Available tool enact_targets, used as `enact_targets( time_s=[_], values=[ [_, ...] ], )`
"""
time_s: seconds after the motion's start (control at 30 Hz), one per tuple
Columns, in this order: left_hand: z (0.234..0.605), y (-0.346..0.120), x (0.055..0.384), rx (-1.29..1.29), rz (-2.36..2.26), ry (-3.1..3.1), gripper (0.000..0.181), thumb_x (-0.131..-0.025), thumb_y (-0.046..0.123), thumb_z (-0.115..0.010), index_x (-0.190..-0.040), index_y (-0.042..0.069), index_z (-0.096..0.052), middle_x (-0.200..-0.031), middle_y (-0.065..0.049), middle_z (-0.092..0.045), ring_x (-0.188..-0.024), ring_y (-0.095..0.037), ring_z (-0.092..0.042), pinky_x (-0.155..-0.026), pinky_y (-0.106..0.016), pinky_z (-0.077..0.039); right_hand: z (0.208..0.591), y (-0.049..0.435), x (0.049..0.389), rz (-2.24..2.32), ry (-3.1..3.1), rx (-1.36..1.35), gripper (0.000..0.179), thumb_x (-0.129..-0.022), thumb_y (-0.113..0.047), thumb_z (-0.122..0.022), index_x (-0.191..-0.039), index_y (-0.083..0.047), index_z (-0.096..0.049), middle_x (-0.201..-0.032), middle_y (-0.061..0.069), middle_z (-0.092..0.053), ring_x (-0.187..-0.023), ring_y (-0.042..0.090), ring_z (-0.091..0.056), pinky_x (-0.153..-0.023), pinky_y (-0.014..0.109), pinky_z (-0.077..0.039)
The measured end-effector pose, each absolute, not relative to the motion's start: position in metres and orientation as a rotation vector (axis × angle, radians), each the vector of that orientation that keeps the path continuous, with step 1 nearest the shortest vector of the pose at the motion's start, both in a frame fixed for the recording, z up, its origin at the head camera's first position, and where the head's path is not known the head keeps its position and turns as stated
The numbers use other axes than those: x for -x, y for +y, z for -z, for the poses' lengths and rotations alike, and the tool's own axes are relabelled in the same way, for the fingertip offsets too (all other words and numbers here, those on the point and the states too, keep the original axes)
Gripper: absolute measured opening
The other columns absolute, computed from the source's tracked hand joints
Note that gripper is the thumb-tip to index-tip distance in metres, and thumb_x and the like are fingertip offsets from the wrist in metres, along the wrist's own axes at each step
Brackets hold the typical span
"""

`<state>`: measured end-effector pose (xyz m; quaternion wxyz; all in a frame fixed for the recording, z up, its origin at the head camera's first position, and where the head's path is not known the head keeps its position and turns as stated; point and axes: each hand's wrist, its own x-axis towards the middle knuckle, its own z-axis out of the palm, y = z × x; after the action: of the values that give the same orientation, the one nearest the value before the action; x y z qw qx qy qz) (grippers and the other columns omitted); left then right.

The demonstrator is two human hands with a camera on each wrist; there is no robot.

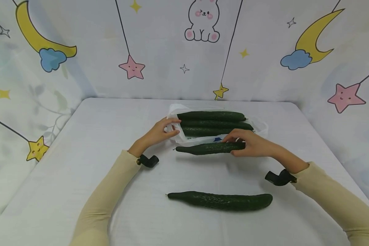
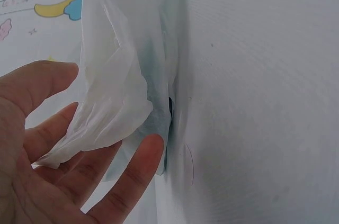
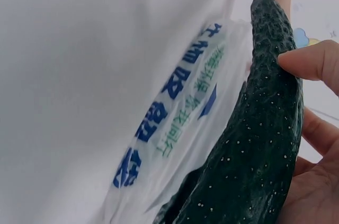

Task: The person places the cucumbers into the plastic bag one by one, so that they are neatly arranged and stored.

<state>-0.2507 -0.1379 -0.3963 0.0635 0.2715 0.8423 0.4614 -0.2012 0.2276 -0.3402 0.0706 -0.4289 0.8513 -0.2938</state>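
In the head view, my right hand [image 1: 254, 143] grips a dark green cucumber [image 1: 203, 148] by its right part, just in front of a white plastic bag [image 1: 172, 111]. The right wrist view shows that bumpy cucumber [image 3: 254, 123] between thumb and fingers, with the bag's blue and green print beside it. Three more cucumbers [image 1: 210, 116] lie side by side at the bag. At the bag's left edge is my left hand [image 1: 160, 131], thumb and fingers spread apart. Up close, a loose flap of the bag [image 2: 114, 91] hangs against its loosely bent fingers [image 2: 135, 176].
Another single cucumber [image 1: 219, 201] lies on the white tabletop [image 1: 141, 212], nearer to me. Patterned cloth [image 1: 160, 30] with moons and stars stands behind the table and along its sides. Each wrist carries a small black camera [image 1: 149, 161].
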Motion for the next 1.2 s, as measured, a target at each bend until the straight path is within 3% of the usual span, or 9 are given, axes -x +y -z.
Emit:
enact_targets(
  time_s=[0.4,0.6,0.77,1.2],
  values=[
    [0.396,-0.139,0.251,-0.811,-1.391,2.552,0.048,-0.097,0.018,-0.063,-0.141,0.004,-0.05,-0.142,-0.016,-0.047,-0.147,-0.035,-0.016,-0.099,-0.05,-0.046,0.334,0.233,0.211,0.921,2.66,1.176,0.036,-0.084,-0.004,-0.07,-0.119,-0.006,-0.066,-0.111,0.005,-0.063,-0.1,0.021,-0.057,-0.081,0.043,-0.049],
    [0.397,-0.139,0.252,-0.848,-1.392,2.539,0.048,-0.097,0.017,-0.063,-0.14,0.003,-0.05,-0.14,-0.017,-0.048,-0.145,-0.035,-0.023,-0.098,-0.051,-0.046,0.336,0.238,0.216,0.903,2.734,1.153,0.036,-0.083,-0.003,-0.071,-0.119,-0.003,-0.065,-0.111,0.008,-0.062,-0.1,0.024,-0.059,-0.083,0.042,-0.05],
    [0.397,-0.139,0.252,-0.855,-1.381,2.544,0.047,-0.097,0.018,-0.063,-0.14,0.003,-0.05,-0.144,-0.017,-0.045,-0.14,-0.034,-0.032,-0.098,-0.051,-0.046,0.338,0.24,0.221,0.924,2.783,1.14,0.035,-0.082,0.0,-0.071,-0.117,-0.001,-0.065,-0.108,0.008,-0.063,-0.096,0.02,-0.057,-0.08,0.033,-0.049],
    [0.395,-0.141,0.251,-0.848,-1.386,2.543,0.048,-0.096,0.017,-0.064,-0.141,0.004,-0.05,-0.146,-0.018,-0.043,-0.14,-0.035,-0.032,-0.1,-0.052,-0.044,0.345,0.236,0.236,0.934,2.83,1.037,0.035,-0.083,-0.002,-0.071,-0.117,0.003,-0.065,-0.102,0.011,-0.061,-0.091,0.021,-0.052,-0.075,0.032,-0.044]
  ],
)
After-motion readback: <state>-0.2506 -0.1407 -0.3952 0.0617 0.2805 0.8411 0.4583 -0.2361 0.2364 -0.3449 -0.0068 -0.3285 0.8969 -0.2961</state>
